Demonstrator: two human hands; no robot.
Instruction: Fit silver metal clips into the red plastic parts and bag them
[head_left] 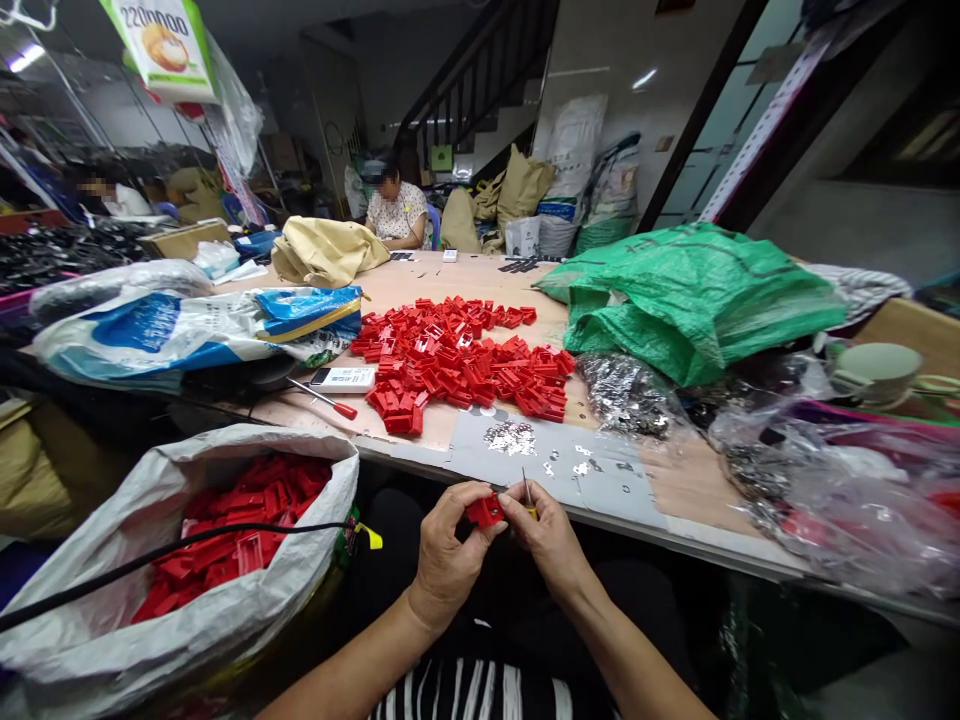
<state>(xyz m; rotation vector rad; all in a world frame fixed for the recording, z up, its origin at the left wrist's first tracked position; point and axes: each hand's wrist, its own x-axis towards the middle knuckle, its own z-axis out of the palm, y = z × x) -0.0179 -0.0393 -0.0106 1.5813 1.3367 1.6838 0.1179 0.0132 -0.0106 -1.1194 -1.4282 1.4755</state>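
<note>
Just in front of the table edge, my left hand pinches a small red plastic part between thumb and fingers. My right hand is closed round a thin metal-shafted tool with a yellow handle, its shaft pointing up; the kind of tool is not clear. The right fingertips touch the red part's right side. Beyond the hands, small silver metal pieces lie on a grey sheet. A large heap of similar red parts covers the table behind them.
An open white sack of red parts stands at left, a black cable crossing it. A red-handled screwdriver lies beside a white box. Green sacking and plastic bags crowd the right. Another person sits opposite.
</note>
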